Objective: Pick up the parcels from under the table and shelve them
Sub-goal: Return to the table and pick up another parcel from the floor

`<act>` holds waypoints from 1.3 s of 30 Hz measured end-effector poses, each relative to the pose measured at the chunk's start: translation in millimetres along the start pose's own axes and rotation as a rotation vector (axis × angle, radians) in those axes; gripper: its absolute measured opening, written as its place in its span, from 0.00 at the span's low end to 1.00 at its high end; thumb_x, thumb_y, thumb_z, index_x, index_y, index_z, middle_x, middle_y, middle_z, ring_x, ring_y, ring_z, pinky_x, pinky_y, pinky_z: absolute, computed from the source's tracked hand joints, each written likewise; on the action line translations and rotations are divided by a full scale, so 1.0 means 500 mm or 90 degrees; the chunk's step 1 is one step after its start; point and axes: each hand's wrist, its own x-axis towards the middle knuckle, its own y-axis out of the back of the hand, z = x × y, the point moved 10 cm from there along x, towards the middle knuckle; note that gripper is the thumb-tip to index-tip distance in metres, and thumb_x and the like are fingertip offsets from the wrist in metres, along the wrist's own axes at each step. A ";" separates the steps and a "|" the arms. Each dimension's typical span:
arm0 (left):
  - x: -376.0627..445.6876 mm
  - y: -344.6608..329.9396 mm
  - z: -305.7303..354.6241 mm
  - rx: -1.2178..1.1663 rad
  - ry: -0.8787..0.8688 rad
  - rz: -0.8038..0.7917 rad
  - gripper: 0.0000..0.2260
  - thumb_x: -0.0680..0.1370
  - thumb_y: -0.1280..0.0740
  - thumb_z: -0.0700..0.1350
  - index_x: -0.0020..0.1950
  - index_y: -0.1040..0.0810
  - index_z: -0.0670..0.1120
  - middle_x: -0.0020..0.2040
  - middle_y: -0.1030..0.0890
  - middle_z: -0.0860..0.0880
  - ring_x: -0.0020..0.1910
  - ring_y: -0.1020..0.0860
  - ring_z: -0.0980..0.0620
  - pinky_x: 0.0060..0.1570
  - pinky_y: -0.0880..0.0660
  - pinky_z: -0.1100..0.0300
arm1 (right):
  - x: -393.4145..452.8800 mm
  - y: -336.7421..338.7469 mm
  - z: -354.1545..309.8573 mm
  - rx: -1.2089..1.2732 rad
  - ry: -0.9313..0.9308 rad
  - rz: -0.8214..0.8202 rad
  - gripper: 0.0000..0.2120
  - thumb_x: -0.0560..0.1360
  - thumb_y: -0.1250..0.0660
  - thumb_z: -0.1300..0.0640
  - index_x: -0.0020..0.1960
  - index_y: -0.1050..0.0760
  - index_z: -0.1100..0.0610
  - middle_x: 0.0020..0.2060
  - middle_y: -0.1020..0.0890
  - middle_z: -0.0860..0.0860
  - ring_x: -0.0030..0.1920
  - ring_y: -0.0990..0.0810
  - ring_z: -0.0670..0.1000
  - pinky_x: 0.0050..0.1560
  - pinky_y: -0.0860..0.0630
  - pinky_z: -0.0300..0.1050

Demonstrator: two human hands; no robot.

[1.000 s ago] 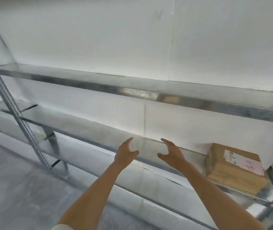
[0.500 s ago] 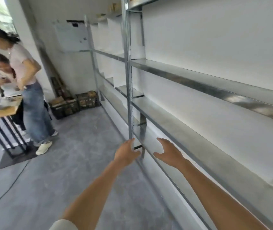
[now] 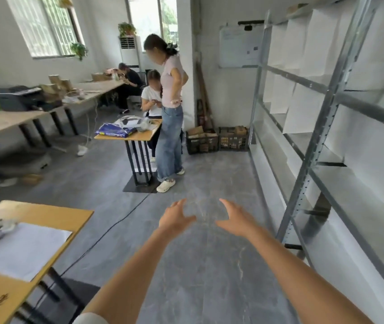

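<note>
A: Reaching out over bare floor, both hands are up in front of the wearer. The left hand [image 3: 174,218] has its fingers spread wide, the right hand [image 3: 235,220] likewise, palms turned toward each other, nothing in either.

B: No parcel between them?

A: None. The gap between the palms shows only grey floor [image 3: 205,265]. The metal shelving [image 3: 307,174] runs along the right side, its near levels bare as far as this view shows.

B: So where are the parcels?

A: By the task, under a table. The nearest one is the wooden table [image 3: 46,213] at the lower left, its front corner just beside the left forearm. The space beneath it is cut off by the bottom edge of the view; only dark legs show.

B: Which hand gets there first?

A: The left, judging by position: the table lies left and below the hands, the shelving right. No parcel's long axis can be read yet. Expect a turn left and a stoop.
</note>
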 end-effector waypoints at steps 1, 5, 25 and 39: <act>0.022 0.017 -0.026 -0.001 0.018 0.009 0.32 0.74 0.34 0.52 0.77 0.41 0.52 0.75 0.34 0.48 0.71 0.32 0.45 0.65 0.30 0.51 | 0.040 -0.006 -0.025 0.000 0.017 -0.009 0.38 0.72 0.32 0.47 0.76 0.45 0.54 0.74 0.36 0.55 0.73 0.35 0.54 0.71 0.37 0.48; 0.115 0.086 -0.132 -0.012 0.095 0.047 0.33 0.75 0.34 0.53 0.77 0.41 0.50 0.75 0.34 0.46 0.72 0.33 0.45 0.67 0.32 0.51 | 0.202 -0.046 -0.137 -0.014 0.095 -0.054 0.38 0.72 0.32 0.48 0.76 0.45 0.56 0.74 0.37 0.55 0.74 0.37 0.54 0.72 0.39 0.47; 0.698 0.530 -0.602 -0.036 0.258 0.143 0.32 0.77 0.35 0.53 0.77 0.42 0.48 0.75 0.34 0.44 0.73 0.34 0.44 0.69 0.34 0.52 | 0.997 -0.222 -0.692 -0.060 0.244 -0.177 0.35 0.74 0.36 0.46 0.76 0.46 0.51 0.74 0.38 0.53 0.71 0.34 0.56 0.66 0.32 0.52; 1.112 0.862 -0.981 -0.105 0.398 0.268 0.32 0.76 0.34 0.50 0.77 0.41 0.47 0.75 0.34 0.45 0.74 0.35 0.46 0.70 0.36 0.53 | 1.576 -0.419 -1.142 -0.048 0.380 -0.286 0.35 0.74 0.35 0.49 0.76 0.44 0.56 0.74 0.35 0.56 0.72 0.35 0.55 0.70 0.36 0.49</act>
